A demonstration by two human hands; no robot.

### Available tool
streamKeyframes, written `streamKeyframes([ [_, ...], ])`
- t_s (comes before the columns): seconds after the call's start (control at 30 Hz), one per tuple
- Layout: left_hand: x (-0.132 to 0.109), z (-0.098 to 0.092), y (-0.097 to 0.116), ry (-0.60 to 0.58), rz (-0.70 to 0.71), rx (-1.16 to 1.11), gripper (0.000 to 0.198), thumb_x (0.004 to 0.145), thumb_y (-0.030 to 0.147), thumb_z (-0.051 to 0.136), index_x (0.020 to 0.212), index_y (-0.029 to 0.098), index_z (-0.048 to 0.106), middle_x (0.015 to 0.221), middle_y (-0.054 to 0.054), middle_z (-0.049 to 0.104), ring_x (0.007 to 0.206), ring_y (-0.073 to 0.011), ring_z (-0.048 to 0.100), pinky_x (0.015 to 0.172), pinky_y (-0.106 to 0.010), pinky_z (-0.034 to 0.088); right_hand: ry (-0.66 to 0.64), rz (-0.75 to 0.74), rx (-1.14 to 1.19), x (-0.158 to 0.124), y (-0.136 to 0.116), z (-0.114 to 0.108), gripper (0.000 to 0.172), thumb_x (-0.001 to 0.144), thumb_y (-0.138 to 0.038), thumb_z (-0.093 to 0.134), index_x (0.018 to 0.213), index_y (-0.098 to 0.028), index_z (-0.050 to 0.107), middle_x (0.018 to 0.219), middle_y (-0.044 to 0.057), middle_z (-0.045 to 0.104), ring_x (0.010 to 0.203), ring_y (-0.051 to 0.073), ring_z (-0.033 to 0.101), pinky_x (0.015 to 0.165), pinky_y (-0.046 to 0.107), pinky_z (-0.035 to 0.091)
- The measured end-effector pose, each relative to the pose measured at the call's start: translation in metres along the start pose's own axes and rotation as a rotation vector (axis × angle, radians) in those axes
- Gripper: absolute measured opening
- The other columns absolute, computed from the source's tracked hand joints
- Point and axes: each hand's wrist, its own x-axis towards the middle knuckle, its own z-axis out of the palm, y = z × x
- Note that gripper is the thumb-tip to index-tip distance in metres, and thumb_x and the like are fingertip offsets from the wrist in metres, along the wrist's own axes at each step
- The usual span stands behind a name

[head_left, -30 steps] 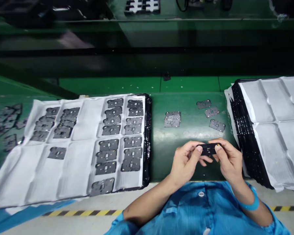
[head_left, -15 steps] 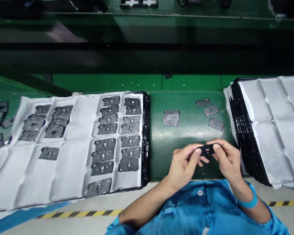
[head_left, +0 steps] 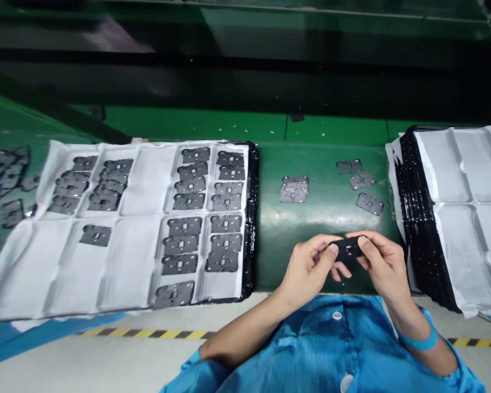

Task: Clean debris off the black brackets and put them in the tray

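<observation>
My left hand (head_left: 309,270) and my right hand (head_left: 382,262) together pinch a small dark flat plate (head_left: 347,249) by its two ends, holding it edge-on just above the near edge of the green bench (head_left: 323,218). Beyond my hands, a short stack of grey plates (head_left: 294,189) lies on the bench. Three loose grey plates (head_left: 360,181) lie to its right. On the left, a black tray lined with white paper (head_left: 123,262) holds several of the same plates in rows.
On the right stands a stack of black trays topped with bare white paper (head_left: 466,202). More loose plates (head_left: 8,185) lie at the far left. A green rail (head_left: 245,71) runs across the back. A yellow-black striped line (head_left: 147,333) marks the floor.
Both hands keep their hold on the plate with hardly any movement. The view has shifted, so everything sits slightly higher and to the right in the frame.
</observation>
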Motion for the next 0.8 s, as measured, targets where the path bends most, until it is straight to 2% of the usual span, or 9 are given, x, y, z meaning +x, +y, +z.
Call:
streamKeyframes([
  [0.1,0.0,0.0,0.0,-0.013,-0.031,-0.042,0.045,0.1,0.052,0.071,0.115,0.01,0.072,0.07,-0.005,0.075,0.06,-0.0189,0.077,0.055,-0.025,0.06,0.041,0.013,-0.031,-0.003,0.003,0.004,0.031,0.102,-0.046,0.068,0.099,-0.019,0.084,0.065,0.0,0.065,0.046,0.01,0.046,0.041,0.021,0.036],
  [0.2,0.001,-0.001,-0.001,0.008,-0.053,-0.076,0.036,0.097,0.047,0.072,0.108,0.012,0.07,0.069,-0.004,0.073,0.06,-0.019,0.077,0.053,-0.024,0.057,0.055,0.0,-0.061,-0.005,0.003,0.007,0.031,0.102,-0.045,0.068,0.099,-0.019,0.085,0.064,0.0,0.064,0.045,0.01,0.048,0.04,0.021,0.037],
  [0.33,0.004,-0.006,-0.003,0.052,-0.072,-0.063,0.032,0.096,0.045,0.07,0.101,0.013,0.071,0.065,-0.002,0.072,0.056,-0.0174,0.075,0.05,-0.021,0.052,0.042,-0.105,-0.119,-0.006,-0.001,0.012,0.027,0.104,-0.041,0.066,0.102,-0.021,0.085,0.068,0.0,0.067,0.047,0.011,0.05,0.043,0.022,0.041],
  [0.47,0.009,-0.014,-0.009,0.045,-0.12,-0.128,0.034,0.093,0.045,0.072,0.103,0.012,0.076,0.065,-0.004,0.073,0.057,-0.018,0.075,0.049,-0.02,0.048,0.027,-0.279,-0.221,-0.008,0.0,0.014,0.023,0.107,-0.033,0.063,0.107,-0.023,0.083,0.088,0.004,0.074,0.057,0.013,0.058,0.054,0.027,0.049],
  [0.6,0.007,-0.028,-0.015,-0.005,-0.199,-0.22,0.039,0.089,0.047,0.077,0.108,0.013,0.08,0.078,-0.007,0.077,0.067,-0.0203,0.078,0.054,-0.022,0.05,-0.013,-0.398,-0.259,-0.011,0.006,0.017,0.023,0.108,-0.023,0.06,0.112,-0.024,0.082,0.099,0.006,0.077,0.075,0.018,0.07,0.07,0.031,0.058],
  [0.67,-0.001,-0.038,-0.011,-0.011,-0.162,-0.072,0.034,0.091,0.045,0.076,0.106,0.015,0.082,0.093,-0.01,0.079,0.075,-0.0194,0.077,0.062,-0.025,0.055,-0.07,-0.409,-0.255,-0.012,0.009,0.02,0.024,0.108,-0.02,0.059,0.116,-0.025,0.081,0.097,0.005,0.076,0.082,0.018,0.073,0.076,0.031,0.06],
  [0.73,-0.011,-0.051,0.0,0.0,-0.056,0.211,0.025,0.094,0.037,0.073,0.103,0.018,0.085,0.103,-0.01,0.078,0.087,-0.0191,0.075,0.074,-0.028,0.057,-0.148,-0.413,-0.251,-0.013,0.011,0.023,0.026,0.108,-0.018,0.059,0.12,-0.026,0.081,0.098,0.004,0.076,0.088,0.018,0.076,0.08,0.03,0.061],
  [0.8,-0.018,-0.064,0.016,-0.014,0.045,0.499,0.02,0.098,0.03,0.069,0.103,0.02,0.086,0.101,-0.008,0.077,0.093,-0.019,0.072,0.081,-0.029,0.056,-0.225,-0.421,-0.251,-0.013,0.013,0.026,0.027,0.109,-0.019,0.06,0.125,-0.026,0.079,0.104,0.004,0.077,0.093,0.017,0.076,0.082,0.028,0.06],
])
